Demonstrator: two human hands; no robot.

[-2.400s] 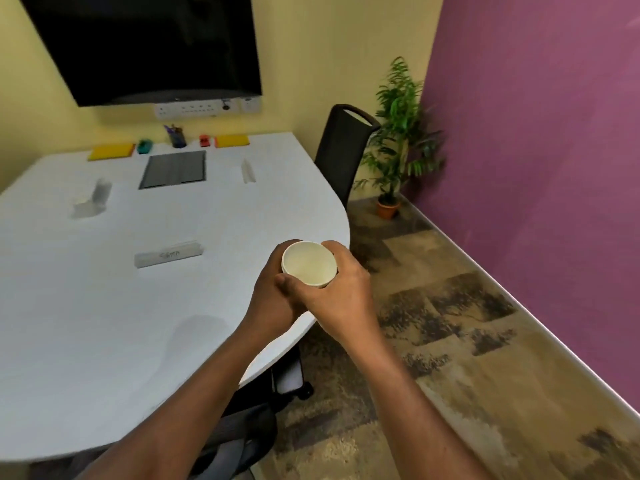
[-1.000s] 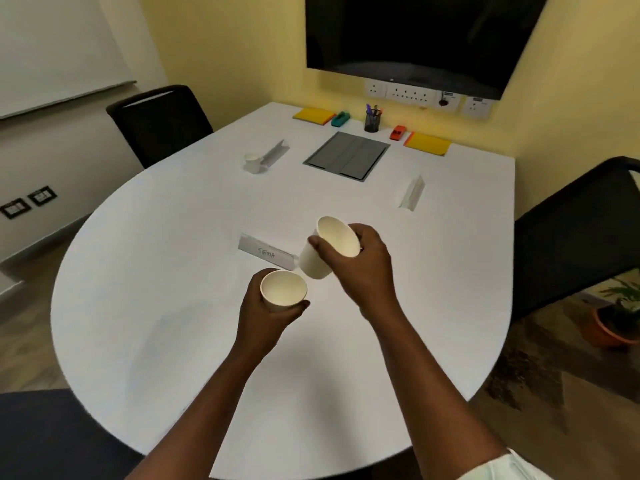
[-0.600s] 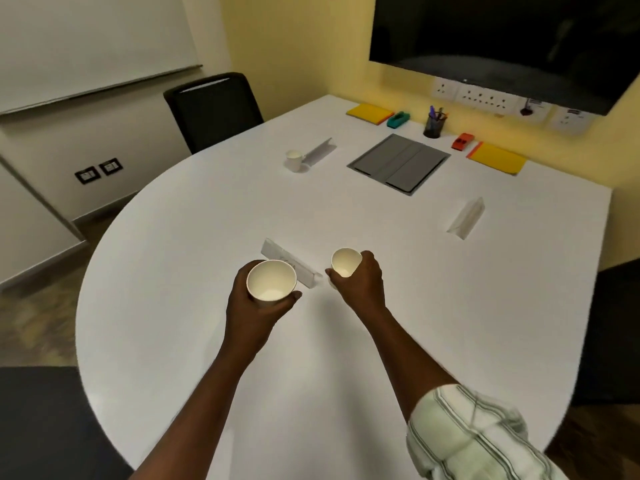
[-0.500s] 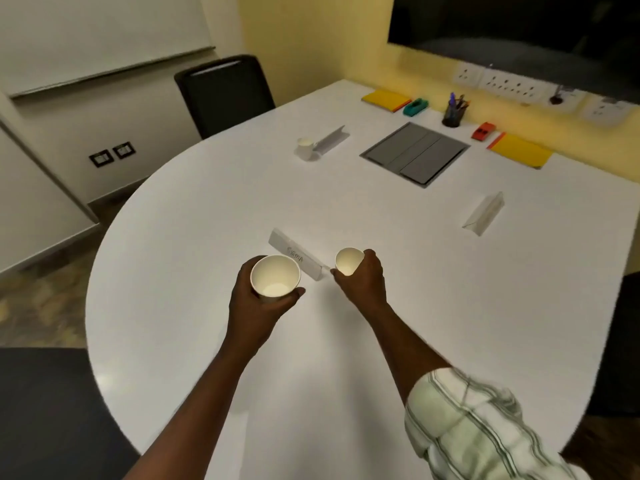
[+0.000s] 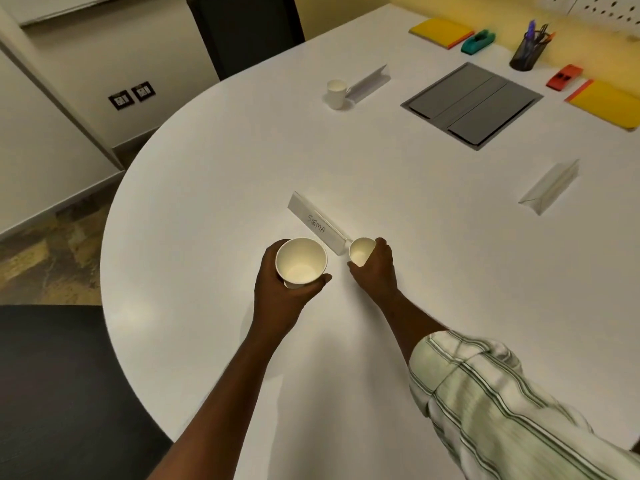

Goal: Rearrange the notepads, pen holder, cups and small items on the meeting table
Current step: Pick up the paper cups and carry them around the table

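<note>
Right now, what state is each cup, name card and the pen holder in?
Left hand: gripping a cup, upright, empty.
Right hand: around a second cup, beside the SIGMA name card.
Third cup: standing alone, upright.
Pen holder: upright, holding pens.
Blank name card: standing.

The white round-ended surface (image 5: 433, 271) carries a grey inset panel (image 5: 471, 103) toward its far edge, with two yellow notepads (image 5: 440, 31) (image 5: 607, 103), a teal item (image 5: 478, 40), a pen holder (image 5: 527, 51) and a red item (image 5: 564, 77) along that edge. A paper cup (image 5: 336, 93) stands beside a name tent (image 5: 369, 83) near the far left edge. A tent marked "SIGMA" (image 5: 317, 226) sits mid-surface and another tent (image 5: 550, 190) lies toward the right edge.
</note>
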